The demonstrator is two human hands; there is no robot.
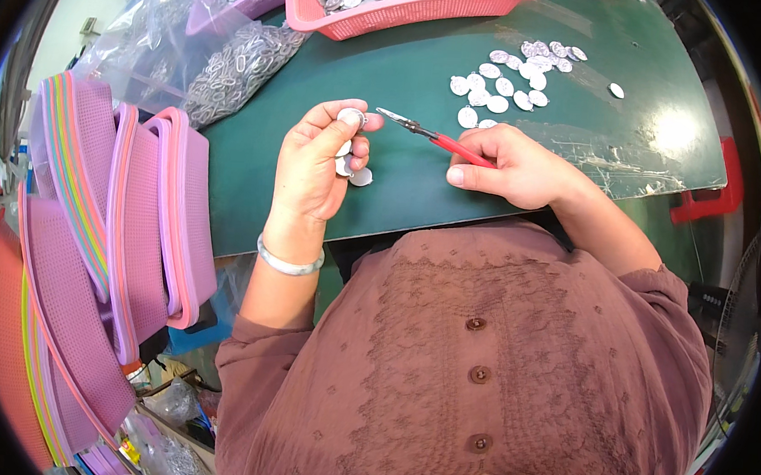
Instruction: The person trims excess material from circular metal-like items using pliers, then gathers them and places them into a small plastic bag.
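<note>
My left hand (314,159) is closed over several silver oval medals, pinching one medal (350,116) between thumb and index finger. Below the fingers more medals (344,161) show, one of them (361,177) at the lower edge of the hand. In my right hand (511,169) are long-nosed pliers (430,134) with red handles, their slim jaws pointing left toward the pinched medal. The tip appears close to my left fingertips; whether it touches anything I cannot tell. Loose silver medals (504,87) lie scattered on the green table beyond my right hand.
A pink basket (411,20) of medals stands at the far edge, beside a purple basket (238,7). A clear bag of metal clips (244,68) rests at the far left. Stacked plastic baskets (142,214) crowd the left side. A red stool (715,184) is past the table's right corner.
</note>
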